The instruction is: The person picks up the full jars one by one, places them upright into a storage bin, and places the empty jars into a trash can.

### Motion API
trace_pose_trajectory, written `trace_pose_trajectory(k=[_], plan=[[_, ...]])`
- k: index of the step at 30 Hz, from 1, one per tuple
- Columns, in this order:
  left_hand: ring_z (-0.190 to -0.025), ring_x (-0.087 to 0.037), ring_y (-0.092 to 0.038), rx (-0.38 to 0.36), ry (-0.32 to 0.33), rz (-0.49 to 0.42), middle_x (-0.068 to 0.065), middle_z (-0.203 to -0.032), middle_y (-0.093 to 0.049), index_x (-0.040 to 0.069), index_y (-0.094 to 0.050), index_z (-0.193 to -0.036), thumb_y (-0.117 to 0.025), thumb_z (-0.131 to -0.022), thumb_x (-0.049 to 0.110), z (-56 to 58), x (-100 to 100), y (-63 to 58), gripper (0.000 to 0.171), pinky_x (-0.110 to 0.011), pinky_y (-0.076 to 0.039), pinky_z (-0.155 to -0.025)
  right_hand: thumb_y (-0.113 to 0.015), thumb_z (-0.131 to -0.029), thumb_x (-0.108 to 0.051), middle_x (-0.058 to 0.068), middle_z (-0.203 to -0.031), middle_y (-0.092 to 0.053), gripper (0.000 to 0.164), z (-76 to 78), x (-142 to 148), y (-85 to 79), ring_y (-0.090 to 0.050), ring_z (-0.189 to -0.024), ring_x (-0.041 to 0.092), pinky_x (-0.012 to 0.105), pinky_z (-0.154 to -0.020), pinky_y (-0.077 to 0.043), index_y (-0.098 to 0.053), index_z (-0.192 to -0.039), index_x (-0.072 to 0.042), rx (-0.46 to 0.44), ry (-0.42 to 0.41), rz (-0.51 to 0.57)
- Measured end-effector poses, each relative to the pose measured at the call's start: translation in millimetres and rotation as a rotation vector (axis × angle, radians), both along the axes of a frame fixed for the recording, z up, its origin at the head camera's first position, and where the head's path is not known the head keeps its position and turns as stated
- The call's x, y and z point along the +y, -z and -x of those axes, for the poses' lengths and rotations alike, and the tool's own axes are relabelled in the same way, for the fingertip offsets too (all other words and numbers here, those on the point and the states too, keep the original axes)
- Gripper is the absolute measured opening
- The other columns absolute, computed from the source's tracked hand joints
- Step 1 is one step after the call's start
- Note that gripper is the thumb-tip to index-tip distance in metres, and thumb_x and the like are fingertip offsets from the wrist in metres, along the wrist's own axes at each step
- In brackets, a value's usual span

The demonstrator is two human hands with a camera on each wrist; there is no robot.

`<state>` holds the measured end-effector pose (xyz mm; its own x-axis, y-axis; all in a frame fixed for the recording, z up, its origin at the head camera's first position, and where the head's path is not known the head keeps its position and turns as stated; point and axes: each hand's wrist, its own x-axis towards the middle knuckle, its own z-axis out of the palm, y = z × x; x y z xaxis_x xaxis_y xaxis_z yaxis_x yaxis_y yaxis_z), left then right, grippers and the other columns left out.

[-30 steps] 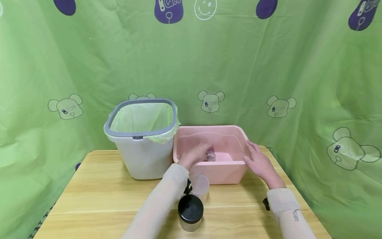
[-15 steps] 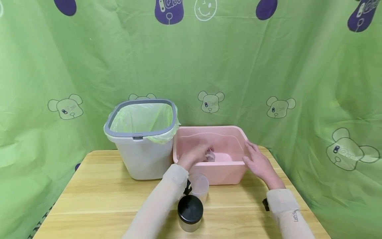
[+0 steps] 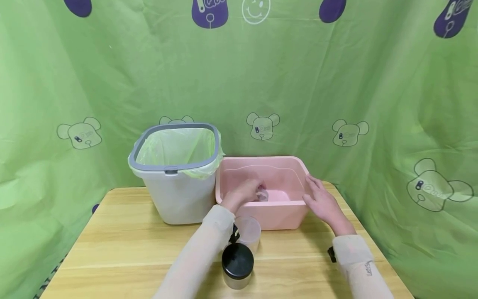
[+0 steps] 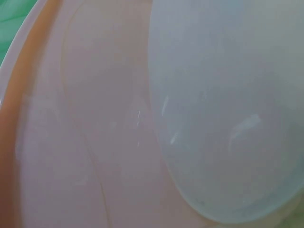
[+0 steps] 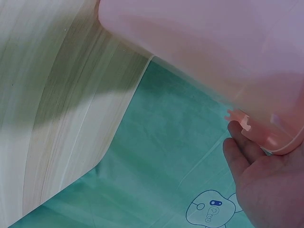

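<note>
My left hand (image 3: 244,192) reaches inside the pink plastic tub (image 3: 280,216), its fingers curled onto a small clear plastic thing (image 3: 263,195) near the tub's floor. Its exact kind is partly hidden by the fingers. My right hand (image 3: 325,206) holds the tub's right rim close to the front corner, thumb over the edge and fingers along the outside. The right wrist view shows two fingertips (image 5: 235,128) below the rim. Under my left wrist stand a clear jar with a translucent lid (image 3: 249,229) and, nearer, a jar with a black lid (image 3: 237,261).
A white waste bin (image 3: 179,199) with a grey rim and pale green liner stands against the tub's left side. All of this rests on a wooden table (image 3: 130,249). A green patterned cloth (image 3: 298,83) hangs behind and at both sides.
The head view has shifted very slightly. Both hands keep their places, and the small clear plastic thing moves only a little in my left fingers.
</note>
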<state>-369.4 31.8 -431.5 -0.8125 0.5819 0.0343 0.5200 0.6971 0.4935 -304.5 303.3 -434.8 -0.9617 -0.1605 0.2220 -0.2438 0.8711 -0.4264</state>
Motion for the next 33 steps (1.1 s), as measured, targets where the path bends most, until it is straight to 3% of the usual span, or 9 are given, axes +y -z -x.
trace_pose_trajectory(k=[9,16,20,26,33], plan=[[-0.119,-0.025,-0.064,0.014,0.01,0.011,-0.01,-0.125,-0.07,0.007,-0.067,-0.128,-0.075,-0.091,0.004,1.8,-1.3,-4.0,0.038,-0.033,-0.049,-0.106,-0.047,-0.103,-0.024,0.023,-0.169,-0.02,0.07,3.2,-0.8,0.1,-0.033,-0.144,0.057,0.075,-0.111,-0.033,-0.021,-0.163,0.001,0.004,-0.001,0.001],[-0.125,-0.027,-0.062,-0.007,0.041,-0.076,-0.011,-0.135,-0.066,0.008,-0.061,-0.14,-0.077,-0.094,0.024,2.2,-1.9,-8.6,0.051,-0.035,-0.049,-0.109,-0.047,-0.103,-0.024,0.023,-0.17,-0.019,0.071,5.1,-1.4,0.7,-0.032,-0.145,0.056,0.074,-0.112,-0.032,-0.02,-0.163,0.001,0.001,-0.005,0.007],[-0.129,-0.026,-0.06,0.061,0.081,-0.119,-0.009,-0.138,-0.064,0.009,-0.059,-0.142,-0.07,-0.1,0.031,-0.7,-5.2,-13.5,0.049,-0.035,-0.049,-0.11,-0.048,-0.102,-0.023,0.023,-0.17,-0.02,0.071,5.9,-2.0,0.2,-0.032,-0.145,0.056,0.074,-0.113,-0.032,-0.021,-0.163,0.001,0.009,-0.004,0.018],[-0.128,-0.026,-0.06,0.152,0.14,-0.129,-0.009,-0.14,-0.063,0.011,-0.059,-0.141,-0.066,-0.102,0.031,-18.7,-20.3,-29.6,0.044,-0.036,-0.049,-0.109,-0.049,-0.103,-0.023,0.023,-0.169,-0.021,0.07,7.2,-3.3,0.2,-0.032,-0.145,0.056,0.074,-0.113,-0.031,-0.021,-0.163,0.001,0.028,-0.015,0.03],[-0.12,-0.018,-0.065,0.267,0.169,-0.029,0.001,-0.135,-0.067,0.02,-0.061,-0.14,-0.062,-0.104,0.039,-57.6,-43.4,-41.6,0.041,-0.036,-0.052,-0.105,-0.049,-0.103,-0.022,0.022,-0.17,-0.019,0.07,0.7,-1.4,0.0,-0.031,-0.146,0.056,0.075,-0.113,-0.03,-0.02,-0.163,0.0,-0.002,0.0,0.032]])
